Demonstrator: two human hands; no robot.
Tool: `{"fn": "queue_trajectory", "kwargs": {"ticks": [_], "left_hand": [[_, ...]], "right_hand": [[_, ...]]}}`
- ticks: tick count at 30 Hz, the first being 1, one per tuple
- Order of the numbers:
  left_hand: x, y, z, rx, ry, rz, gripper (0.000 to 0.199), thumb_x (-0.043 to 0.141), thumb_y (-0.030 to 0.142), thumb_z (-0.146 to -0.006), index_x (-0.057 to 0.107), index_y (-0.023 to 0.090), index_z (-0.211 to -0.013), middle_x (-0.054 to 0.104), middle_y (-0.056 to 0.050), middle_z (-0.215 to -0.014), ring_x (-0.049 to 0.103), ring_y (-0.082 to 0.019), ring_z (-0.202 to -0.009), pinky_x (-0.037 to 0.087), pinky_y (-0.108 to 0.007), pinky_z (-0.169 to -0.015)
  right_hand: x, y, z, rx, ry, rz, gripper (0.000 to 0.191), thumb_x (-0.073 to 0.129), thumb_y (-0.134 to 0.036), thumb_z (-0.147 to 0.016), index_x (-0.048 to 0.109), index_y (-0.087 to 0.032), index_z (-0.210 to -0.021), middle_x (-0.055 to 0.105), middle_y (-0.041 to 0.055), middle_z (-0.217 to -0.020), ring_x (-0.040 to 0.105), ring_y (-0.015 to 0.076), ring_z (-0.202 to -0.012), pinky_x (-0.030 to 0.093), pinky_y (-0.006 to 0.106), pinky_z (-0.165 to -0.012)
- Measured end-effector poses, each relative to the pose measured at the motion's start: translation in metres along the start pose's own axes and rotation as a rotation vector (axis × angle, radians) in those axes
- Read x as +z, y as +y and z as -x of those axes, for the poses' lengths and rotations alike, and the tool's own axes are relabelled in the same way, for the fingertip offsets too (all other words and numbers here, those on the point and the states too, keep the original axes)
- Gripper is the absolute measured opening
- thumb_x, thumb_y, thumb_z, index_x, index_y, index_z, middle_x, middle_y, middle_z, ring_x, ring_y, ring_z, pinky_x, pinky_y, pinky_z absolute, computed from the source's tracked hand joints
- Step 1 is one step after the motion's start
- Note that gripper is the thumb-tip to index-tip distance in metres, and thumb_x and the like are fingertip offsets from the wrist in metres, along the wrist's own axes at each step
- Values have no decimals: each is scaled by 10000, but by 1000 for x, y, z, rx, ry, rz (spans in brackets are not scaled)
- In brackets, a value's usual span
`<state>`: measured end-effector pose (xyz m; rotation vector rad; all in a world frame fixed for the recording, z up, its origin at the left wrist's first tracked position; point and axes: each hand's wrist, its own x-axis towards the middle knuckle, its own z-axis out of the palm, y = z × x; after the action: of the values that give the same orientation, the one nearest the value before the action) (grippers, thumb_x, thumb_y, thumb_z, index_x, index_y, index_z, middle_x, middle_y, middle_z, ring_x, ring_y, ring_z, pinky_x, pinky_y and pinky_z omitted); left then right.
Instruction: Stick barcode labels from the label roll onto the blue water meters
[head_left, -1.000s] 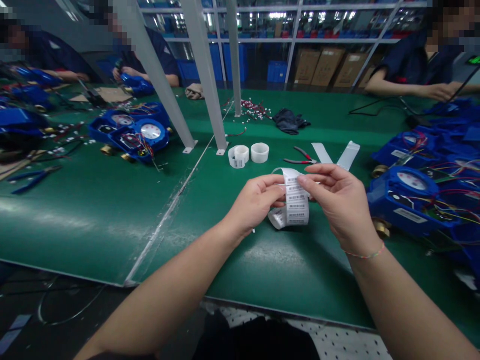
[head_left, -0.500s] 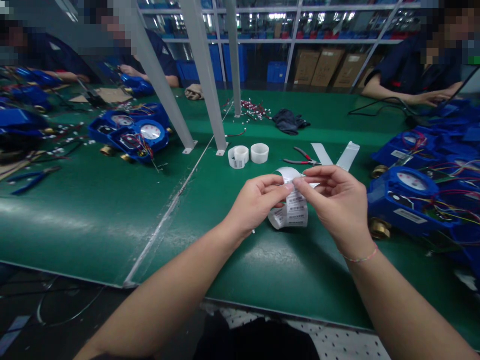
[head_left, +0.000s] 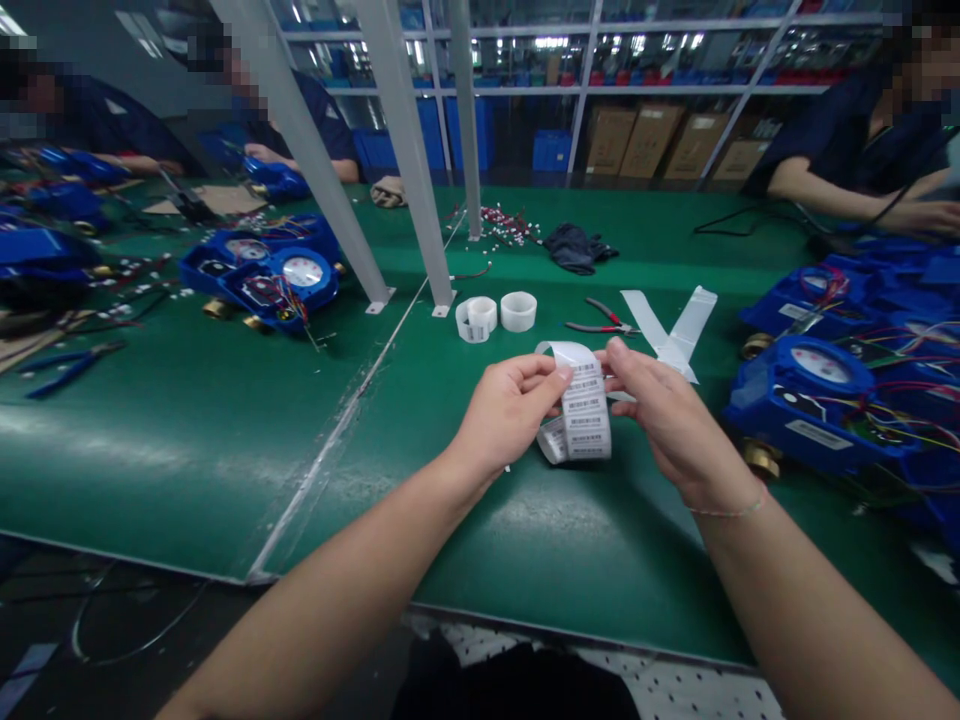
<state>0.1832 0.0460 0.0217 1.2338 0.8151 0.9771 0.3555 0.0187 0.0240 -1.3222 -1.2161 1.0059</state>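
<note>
A curled strip of white barcode labels (head_left: 587, 412) hangs above the green table, its lower end looped back under itself. My left hand (head_left: 510, 405) pinches its upper left edge between thumb and fingers. Just right of the strip is my right hand (head_left: 667, 420), its thumb raised and its fingers loosely bent and apart. Those fingertips come close to the strip's right edge; whether they touch it I cannot tell. Beyond the hands lie two small rolls of white labels (head_left: 518, 311), pliers with red and grey handles (head_left: 602, 318) and crossed pale strips (head_left: 679, 340).
Blue meter units with dials and wires (head_left: 817, 385) crowd the right side. Another blue meter (head_left: 262, 268) sits left of the grey posts (head_left: 409, 150). Blue-handled pliers (head_left: 71, 368), a dark cloth (head_left: 577, 248) and scattered connectors (head_left: 508, 226) lie about. Co-workers sit across the table.
My right thumb has come off the label strip, and the right hand has shifted slightly away from its face. More barcodes show now. The left hand keeps its pinch.
</note>
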Motion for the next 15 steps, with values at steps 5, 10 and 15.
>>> {"fn": "queue_trajectory", "kwargs": {"ticks": [5,10,15], "left_hand": [[1,-1,1,-12,0,3,302,790,430,-809,730,145,-889,725,-30,-769,655,-129,-718,500,-227,-673],[2,-4,0,-10,3,3,315,805,438,-791,712,141,-841,693,-13,-716,622,-116,-670,486,-221,-645],[0,-6,-1,13,6,-20,323,787,449,-817,704,138,-844,669,-7,-711,606,-110,-658,464,-214,-622]], "right_hand": [[8,3,3,-31,0,-176,271,905,-435,-739,806,-228,-882,767,26,-890,671,177,-805,531,286,-725],[13,4,7,6,36,-215,235,913,-418,-724,821,-219,-809,764,36,-818,657,166,-739,515,284,-672],[11,5,3,6,13,-231,250,905,-427,-728,823,-219,-839,775,40,-858,672,168,-756,531,283,-686]]}}
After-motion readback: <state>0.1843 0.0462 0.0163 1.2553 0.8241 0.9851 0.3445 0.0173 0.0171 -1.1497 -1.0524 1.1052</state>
